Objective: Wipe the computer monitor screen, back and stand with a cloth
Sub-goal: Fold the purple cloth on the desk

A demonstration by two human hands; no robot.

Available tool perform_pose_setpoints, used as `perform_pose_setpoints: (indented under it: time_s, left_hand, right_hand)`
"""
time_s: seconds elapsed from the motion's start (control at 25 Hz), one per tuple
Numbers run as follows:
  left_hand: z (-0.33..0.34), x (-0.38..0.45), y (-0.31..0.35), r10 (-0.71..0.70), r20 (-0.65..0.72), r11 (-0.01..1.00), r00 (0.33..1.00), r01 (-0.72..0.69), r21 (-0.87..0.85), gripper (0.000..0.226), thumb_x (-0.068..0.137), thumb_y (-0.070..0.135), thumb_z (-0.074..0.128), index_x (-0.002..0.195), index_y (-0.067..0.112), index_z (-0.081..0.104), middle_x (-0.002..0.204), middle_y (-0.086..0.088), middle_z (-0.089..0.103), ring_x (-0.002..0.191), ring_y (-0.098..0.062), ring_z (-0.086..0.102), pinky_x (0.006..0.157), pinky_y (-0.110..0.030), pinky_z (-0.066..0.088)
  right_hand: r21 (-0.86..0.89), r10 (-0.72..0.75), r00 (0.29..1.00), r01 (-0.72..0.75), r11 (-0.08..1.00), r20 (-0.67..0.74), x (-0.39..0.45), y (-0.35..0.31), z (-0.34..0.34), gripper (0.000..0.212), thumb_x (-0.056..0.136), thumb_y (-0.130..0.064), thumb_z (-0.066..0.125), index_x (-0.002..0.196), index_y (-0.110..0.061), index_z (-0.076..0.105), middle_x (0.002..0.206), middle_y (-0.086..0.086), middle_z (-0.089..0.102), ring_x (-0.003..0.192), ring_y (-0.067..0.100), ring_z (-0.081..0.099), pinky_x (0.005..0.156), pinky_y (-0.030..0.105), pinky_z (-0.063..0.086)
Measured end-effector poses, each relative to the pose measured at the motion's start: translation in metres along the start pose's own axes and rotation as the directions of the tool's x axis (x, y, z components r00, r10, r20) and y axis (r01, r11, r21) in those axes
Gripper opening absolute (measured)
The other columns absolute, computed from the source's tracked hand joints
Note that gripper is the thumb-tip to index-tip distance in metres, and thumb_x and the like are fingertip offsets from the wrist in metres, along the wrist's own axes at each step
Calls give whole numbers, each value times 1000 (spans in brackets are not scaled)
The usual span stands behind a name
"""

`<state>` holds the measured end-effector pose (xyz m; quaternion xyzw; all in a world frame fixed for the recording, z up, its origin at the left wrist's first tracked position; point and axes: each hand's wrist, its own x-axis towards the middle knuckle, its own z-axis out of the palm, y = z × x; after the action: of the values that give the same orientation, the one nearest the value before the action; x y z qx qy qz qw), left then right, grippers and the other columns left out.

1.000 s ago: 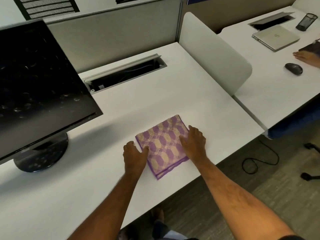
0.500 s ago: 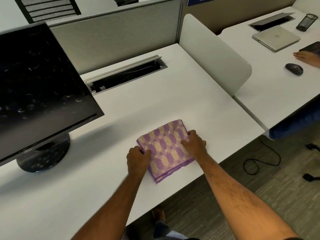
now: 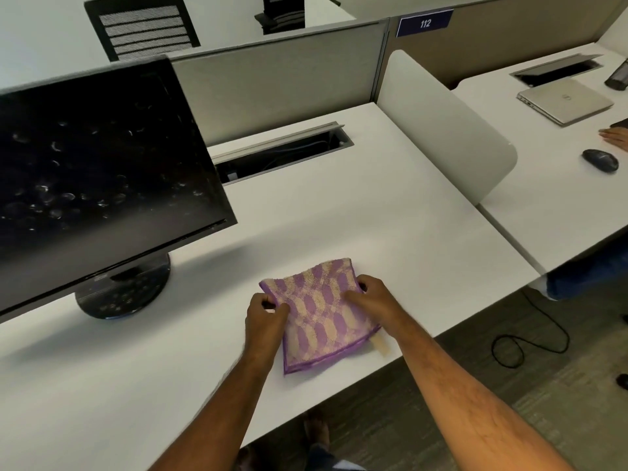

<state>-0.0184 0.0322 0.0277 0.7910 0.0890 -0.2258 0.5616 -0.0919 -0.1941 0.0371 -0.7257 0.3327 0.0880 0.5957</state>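
A folded purple and beige patterned cloth (image 3: 319,314) lies near the front edge of the white desk (image 3: 339,212). My left hand (image 3: 265,317) pinches its left edge and my right hand (image 3: 373,297) grips its right edge, lifting the far side a little. The black monitor (image 3: 98,175) stands at the left on a round glossy stand (image 3: 122,290). Its dark screen is dotted with smudges and its back is hidden.
An open cable tray (image 3: 282,154) is cut into the desk behind the cloth. A white divider panel (image 3: 441,124) separates a neighbouring desk with a closed laptop (image 3: 564,100), a mouse (image 3: 599,159) and another person's hand (image 3: 615,137). A black cable (image 3: 530,338) loops on the floor.
Both hands went from resting flat at the cloth's sides to gripping its edges. The far side of the cloth has risen and bunched slightly.
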Motion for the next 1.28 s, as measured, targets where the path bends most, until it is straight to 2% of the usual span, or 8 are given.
perform_pose_setpoints:
  time_s: [0.28, 0.36, 0.48, 0.64, 0.8, 0.88, 1.0, 1.28]
  left_hand:
    - [-19, -22, 29, 115, 65, 993, 991, -113, -25, 29, 97, 13, 70, 115, 14, 47, 109, -2, 59, 91, -22, 69, 58, -26, 58]
    - [-19, -27, 36, 138, 89, 990, 986, -136, -34, 30, 97, 12, 69, 116, 15, 46, 107, -4, 61, 91, -23, 70, 61, -30, 61]
    - [-23, -30, 38, 145, 99, 989, 985, -147, 14, 25, 101, 22, 66, 116, 18, 47, 106, -5, 66, 91, -19, 71, 72, -30, 63]
    - [-37, -30, 38, 96, 89, 988, 991, -84, -127, 9, 107, 24, 53, 115, 21, 49, 102, -8, 74, 83, -22, 76, 67, -28, 62]
    - [-61, -30, 28, 218, -108, 976, 970, -218, 12, 24, 102, 30, 67, 118, 23, 50, 117, 5, 59, 105, -18, 65, 72, -17, 55]
    - [-75, -32, 20, 91, -111, 995, 990, -94, -24, 39, 100, 39, 68, 128, 20, 49, 126, 3, 55, 112, -18, 61, 80, -23, 53]
    - [-91, -36, 9, -144, 209, 912, 967, 212, -350, 40, 105, 41, 58, 134, 14, 55, 130, -7, 66, 113, -27, 69, 87, -38, 62]
    - [-120, -38, -1, -131, 173, 931, 976, 181, -316, 22, 104, 22, 63, 124, 13, 64, 121, -11, 72, 107, -29, 73, 97, -50, 60]
  right_hand:
    - [274, -28, 964, -47, 961, 264, -18, -20, 58, 40, 97, -23, 66, 136, -18, 59, 121, 7, 73, 110, 27, 72, 100, 50, 56]
    - [314, -88, 940, -21, 949, 329, -26, -27, 71, 34, 101, -27, 61, 133, -16, 62, 121, 11, 72, 113, 32, 70, 101, 50, 56]
    - [377, -121, 937, -13, 926, 329, -39, -36, 90, 40, 106, -41, 53, 129, -11, 64, 120, 16, 72, 114, 36, 69, 101, 49, 56]
    - [410, -92, 953, -37, 911, 290, -45, -45, 105, 44, 97, -34, 70, 131, -11, 57, 118, 13, 73, 108, 32, 72, 96, 48, 59]
    - [416, -63, 957, -63, 907, 282, -46, -54, 111, 43, 94, -23, 74, 131, -17, 54, 120, 14, 70, 106, 32, 73, 93, 50, 60]
    - [449, -60, 958, -76, 890, 280, -48, -58, 117, 39, 95, -21, 72, 129, -17, 54, 120, 15, 69, 105, 32, 72, 90, 49, 61]
    - [493, -74, 954, -82, 866, 290, -50, -63, 125, 40, 94, -20, 73, 129, -15, 54, 119, 15, 69, 106, 33, 72, 87, 48, 62]
    - [323, -83, 917, -51, 945, 389, -51, -68, 130, 38, 97, -14, 68, 132, -18, 54, 126, 14, 66, 113, 31, 70, 96, 48, 59]
